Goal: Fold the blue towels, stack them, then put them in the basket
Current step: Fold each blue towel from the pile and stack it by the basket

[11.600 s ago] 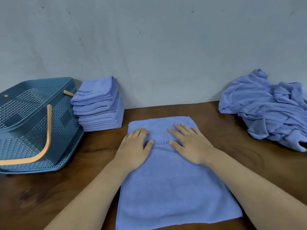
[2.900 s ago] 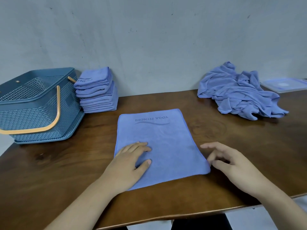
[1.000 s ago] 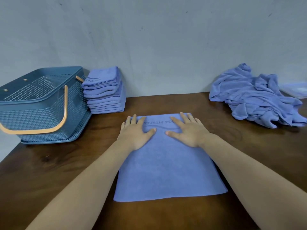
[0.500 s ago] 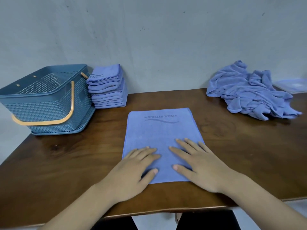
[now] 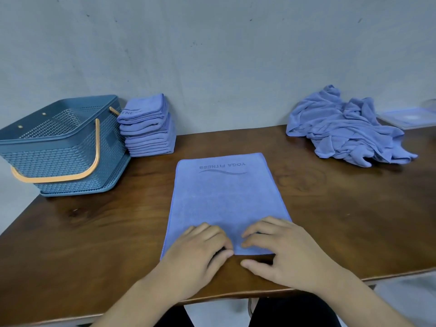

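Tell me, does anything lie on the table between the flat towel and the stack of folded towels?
Nothing visible does. Only bare table lies between the flat towel and the stack of folded towels; the basket stands beside it.

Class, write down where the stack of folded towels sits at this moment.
In the head view, the stack of folded towels sits far left on the table, by the wall, just right of the blue basket.

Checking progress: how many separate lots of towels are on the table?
3: folded stack beside the basket, flat towel at centre, crumpled heap far right; more may hide inside.
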